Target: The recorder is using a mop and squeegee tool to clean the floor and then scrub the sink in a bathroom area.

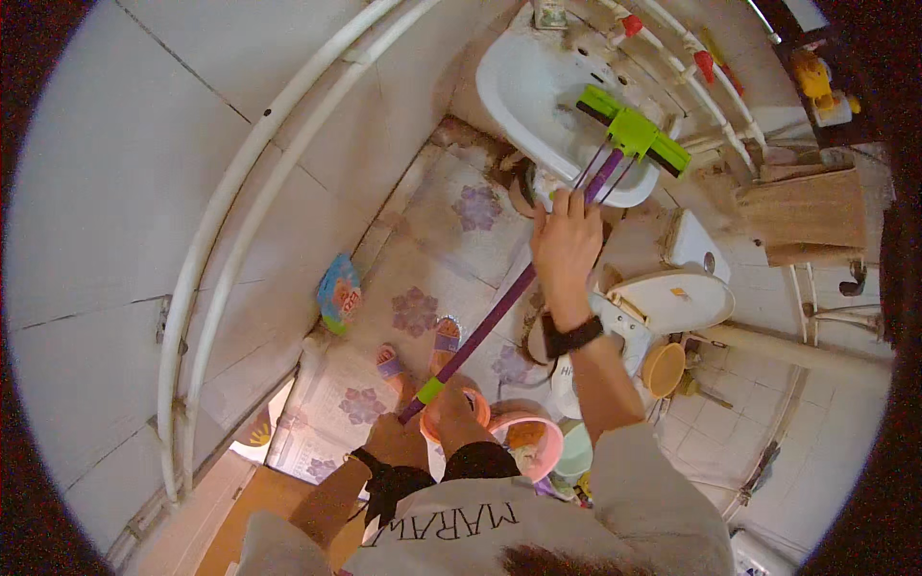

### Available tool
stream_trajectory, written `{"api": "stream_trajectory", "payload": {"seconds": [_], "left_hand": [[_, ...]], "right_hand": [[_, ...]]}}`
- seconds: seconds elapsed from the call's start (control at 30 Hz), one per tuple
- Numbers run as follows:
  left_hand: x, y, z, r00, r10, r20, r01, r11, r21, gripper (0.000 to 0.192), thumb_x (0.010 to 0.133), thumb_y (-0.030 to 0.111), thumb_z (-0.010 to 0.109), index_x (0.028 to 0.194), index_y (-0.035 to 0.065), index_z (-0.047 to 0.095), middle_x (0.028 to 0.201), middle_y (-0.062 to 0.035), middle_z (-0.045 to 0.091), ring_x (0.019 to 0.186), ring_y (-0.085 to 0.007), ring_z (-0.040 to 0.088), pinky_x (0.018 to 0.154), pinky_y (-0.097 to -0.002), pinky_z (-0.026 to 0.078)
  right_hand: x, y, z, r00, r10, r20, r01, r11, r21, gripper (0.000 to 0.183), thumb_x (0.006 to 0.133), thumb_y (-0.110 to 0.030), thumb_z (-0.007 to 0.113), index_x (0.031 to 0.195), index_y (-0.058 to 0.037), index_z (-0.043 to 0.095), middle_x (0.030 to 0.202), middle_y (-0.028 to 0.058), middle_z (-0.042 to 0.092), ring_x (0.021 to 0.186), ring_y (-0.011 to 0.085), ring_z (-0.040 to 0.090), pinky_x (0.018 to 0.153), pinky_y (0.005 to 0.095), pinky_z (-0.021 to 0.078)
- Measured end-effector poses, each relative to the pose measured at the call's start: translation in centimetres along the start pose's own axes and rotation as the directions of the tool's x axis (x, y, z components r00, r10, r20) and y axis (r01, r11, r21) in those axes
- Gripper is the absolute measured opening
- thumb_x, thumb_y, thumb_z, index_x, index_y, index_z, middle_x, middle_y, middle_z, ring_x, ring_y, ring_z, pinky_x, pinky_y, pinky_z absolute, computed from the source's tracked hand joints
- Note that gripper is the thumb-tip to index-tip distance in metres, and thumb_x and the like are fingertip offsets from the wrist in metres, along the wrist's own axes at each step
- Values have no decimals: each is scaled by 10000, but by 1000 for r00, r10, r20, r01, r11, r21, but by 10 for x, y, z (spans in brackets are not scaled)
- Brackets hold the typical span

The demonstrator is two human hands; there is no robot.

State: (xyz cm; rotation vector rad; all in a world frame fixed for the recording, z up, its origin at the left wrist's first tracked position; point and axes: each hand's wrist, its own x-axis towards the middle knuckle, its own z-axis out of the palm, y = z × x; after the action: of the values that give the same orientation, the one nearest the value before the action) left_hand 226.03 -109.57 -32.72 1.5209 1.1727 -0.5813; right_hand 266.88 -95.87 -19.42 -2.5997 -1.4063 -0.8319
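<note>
A butterfly mop with a purple pole [497,311] and a green head [634,133] slants across the view. Its head is raised over the white washbasin [515,93], with dark strips showing along its lower edge. My right hand [569,234] is at the upper pole, just below the head, beside two thin metal rods; a black band circles that wrist. Low on the pole, below a green collar [430,391], my left hand [396,441] is closed around its end.
A toilet with a raised lid [673,301] stands at the right. By my legs are an orange bucket [475,407], a pink basin [551,439] and a pale green basin [574,453]. A blue bag [338,291] leans by the left wall. White pipes [230,216] run along the walls.
</note>
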Motion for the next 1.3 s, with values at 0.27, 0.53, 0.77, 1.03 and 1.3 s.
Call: {"api": "stream_trajectory", "payload": {"seconds": [0.27, 0.53, 0.77, 1.03, 1.3], "left_hand": [[-13, 26, -4, 991, -24, -133, 4, 989, -148, 506, 817, 432, 542, 720, -59, 617, 646, -267, 593, 686, -406, 640, 559, -451, 477], [6, -7, 20, 977, -29, -210, 22, 999, -32, 512, 805, 466, 559, 708, -32, 628, 647, -252, 607, 686, -351, 657, 552, -433, 467], [26, -21, 16, 982, 171, -87, -166, 984, 56, 533, 822, 421, 582, 1238, 105, 479, 701, -251, 589, 727, -428, 599, 619, -485, 483], [33, -31, 23, 995, 81, -60, -87, 992, -90, 489, 768, 455, 607, 753, -32, 640, 738, -245, 632, 686, -395, 632, 596, -461, 490], [4, 4, 20, 996, -85, -39, 79, 986, -145, 490, 805, 459, 582, 723, -23, 623, 648, -189, 623, 698, -287, 653, 584, -427, 471]], "right_hand": [[75, 75, 73, 977, -41, 210, 45, 999, -14, 283, 881, -294, 466, 926, -45, 592, 902, 164, 622, 843, 311, 595, 704, 413, 488], [65, 138, 165, 775, -299, 557, 396, 916, -59, 375, 931, -344, 365, 1004, -36, 566, 1035, 180, 586, 922, 364, 560, 812, 455, 450], [51, 147, 169, 888, -320, 332, 340, 941, -2, 276, 891, -236, 426, 973, -33, 595, 899, 179, 602, 796, 349, 587, 746, 450, 477], [46, 128, 158, 962, -108, 250, 95, 994, 63, 310, 891, -274, 438, 980, -19, 591, 908, 168, 621, 824, 346, 594, 761, 452, 476], [12, 16, 18, 998, 57, 21, -57, 998, -28, 259, 796, -278, 584, 907, -44, 598, 877, 122, 586, 758, 291, 549, 635, 393, 444]]}}
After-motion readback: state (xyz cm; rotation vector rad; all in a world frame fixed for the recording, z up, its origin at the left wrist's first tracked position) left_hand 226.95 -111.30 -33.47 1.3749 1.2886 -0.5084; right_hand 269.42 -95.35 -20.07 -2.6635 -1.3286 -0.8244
